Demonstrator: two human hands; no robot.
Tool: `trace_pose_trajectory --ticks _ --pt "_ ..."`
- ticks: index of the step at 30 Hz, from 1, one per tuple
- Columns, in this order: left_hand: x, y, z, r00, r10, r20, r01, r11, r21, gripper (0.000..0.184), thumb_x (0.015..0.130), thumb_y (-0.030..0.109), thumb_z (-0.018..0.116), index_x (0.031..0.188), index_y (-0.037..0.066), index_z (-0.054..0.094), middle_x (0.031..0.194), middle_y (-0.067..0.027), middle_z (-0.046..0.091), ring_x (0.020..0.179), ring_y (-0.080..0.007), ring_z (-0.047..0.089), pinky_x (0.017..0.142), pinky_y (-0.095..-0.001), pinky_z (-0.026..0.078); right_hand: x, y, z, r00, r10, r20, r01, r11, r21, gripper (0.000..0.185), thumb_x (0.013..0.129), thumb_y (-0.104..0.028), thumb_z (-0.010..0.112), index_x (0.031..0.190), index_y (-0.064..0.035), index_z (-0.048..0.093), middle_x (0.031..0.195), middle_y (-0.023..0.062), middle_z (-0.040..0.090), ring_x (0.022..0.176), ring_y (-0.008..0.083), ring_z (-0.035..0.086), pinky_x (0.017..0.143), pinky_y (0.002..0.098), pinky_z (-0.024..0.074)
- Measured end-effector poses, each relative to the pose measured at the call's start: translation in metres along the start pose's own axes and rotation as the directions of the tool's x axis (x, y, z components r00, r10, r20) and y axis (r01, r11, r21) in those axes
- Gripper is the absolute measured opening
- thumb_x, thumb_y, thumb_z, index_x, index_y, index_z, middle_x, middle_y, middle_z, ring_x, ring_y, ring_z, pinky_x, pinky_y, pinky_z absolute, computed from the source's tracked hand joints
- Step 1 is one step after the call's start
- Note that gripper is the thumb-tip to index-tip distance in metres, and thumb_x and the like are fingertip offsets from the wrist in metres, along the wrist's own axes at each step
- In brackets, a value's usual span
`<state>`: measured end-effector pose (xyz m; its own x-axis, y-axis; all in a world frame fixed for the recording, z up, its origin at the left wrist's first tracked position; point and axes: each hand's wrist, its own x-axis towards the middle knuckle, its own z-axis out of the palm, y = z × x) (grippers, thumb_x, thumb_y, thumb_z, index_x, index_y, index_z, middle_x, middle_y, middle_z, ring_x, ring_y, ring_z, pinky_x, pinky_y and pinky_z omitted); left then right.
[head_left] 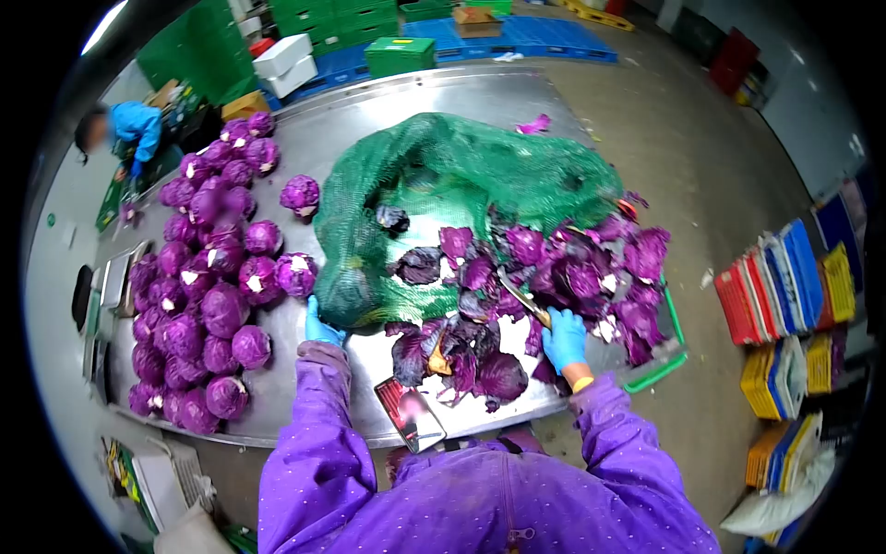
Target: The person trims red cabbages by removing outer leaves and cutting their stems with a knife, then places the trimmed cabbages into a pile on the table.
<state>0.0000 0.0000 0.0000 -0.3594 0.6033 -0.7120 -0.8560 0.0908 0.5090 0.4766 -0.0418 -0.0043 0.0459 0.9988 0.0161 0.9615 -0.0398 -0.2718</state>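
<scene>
My left hand, in a blue glove, is at the lower left edge of a green mesh bag. Its fingers look stretched out beside a cabbage under the mesh; whether they grip the netting is hard to see. My right hand, gloved too, is closed around the handle of a knife. The blade points up and left over loose purple cabbage leaves. Nearer to me lie more leaves and a red cabbage. A dark cabbage sits at the bag's opening.
Many red cabbages cover the left of the metal table. A phone-like object lies at the front edge. A green crate with leaves stands right. Stacked colored crates are farther right. Another person bends at far left.
</scene>
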Motion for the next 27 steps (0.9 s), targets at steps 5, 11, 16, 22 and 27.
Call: trace_pose_trajectory --ticks 5,11,16,22,27 --pt "0.028 -0.037 0.038 0.7 0.687 0.195 -0.706 0.624 0.336 0.023 0.085 0.016 0.069 0.103 0.002 0.068 0.094 -0.0067 0.068 0.081 -0.0191 0.062 0.082 -0.0343 0.05 0.048 0.041 0.0 0.967 -0.248 0.056 0.236 0.957 0.166 0.025 0.075 -0.019 0.062 0.098 -0.0087 0.063 0.082 0.0197 0.063 0.08 0.0378 0.06 0.081 0.049 0.044" --pt "-0.07 -0.055 0.157 0.553 0.745 0.374 -0.833 0.5 0.237 0.01 0.085 0.007 0.068 0.094 0.002 0.069 0.087 -0.0005 0.065 0.081 -0.0109 0.058 0.077 -0.0258 0.047 0.052 0.081 -0.043 0.817 -0.226 0.53 -0.353 0.531 0.77 0.031 0.084 -0.008 0.061 0.113 0.0022 0.058 0.087 0.0029 0.06 0.074 0.0106 0.055 0.068 0.0264 0.0472" --pt "-0.017 0.05 0.044 0.405 0.914 -0.027 -0.856 0.389 0.342 0.025 0.092 0.021 0.056 0.097 -0.002 0.068 0.089 -0.0074 0.067 0.076 -0.0169 0.06 0.075 -0.0321 0.05 0.043 0.089 -0.084 0.783 -0.19 0.592 -0.537 0.276 0.798 0.019 0.087 -0.012 0.065 0.101 -0.0006 0.059 0.082 0.0028 0.06 0.068 0.009 0.053 0.063 0.0234 0.045" --pt "-0.059 0.023 0.037 0.128 0.99 -0.049 -0.848 0.135 0.513 0.033 0.089 0.003 0.06 0.122 -0.001 0.052 0.113 -0.0093 0.059 0.1 -0.0178 0.056 0.091 -0.0309 0.046 0.048 0.049 -0.096 0.755 -0.306 0.58 -0.577 0.108 0.809 0.019 0.09 -0.018 0.062 0.098 -0.0018 0.058 0.087 0.0064 0.062 0.073 0.0105 0.057 0.071 0.0258 0.048" --pt "-0.136 -0.062 0.191 0.196 0.528 0.827 -0.912 -0.211 0.351 0.024 0.086 0.009 0.065 0.11 0.005 0.065 0.11 -0.0109 0.065 0.102 -0.0251 0.061 0.091 -0.034 0.046 0.078 -0.029 -0.102 0.727 -0.395 0.561 -0.521 0.215 0.826 0.03 0.09 -0.022 0.06 0.113 -0.0019 0.061 0.088 0.0 0.059 0.072 0.0075 0.055 0.067 0.0222 0.0446"
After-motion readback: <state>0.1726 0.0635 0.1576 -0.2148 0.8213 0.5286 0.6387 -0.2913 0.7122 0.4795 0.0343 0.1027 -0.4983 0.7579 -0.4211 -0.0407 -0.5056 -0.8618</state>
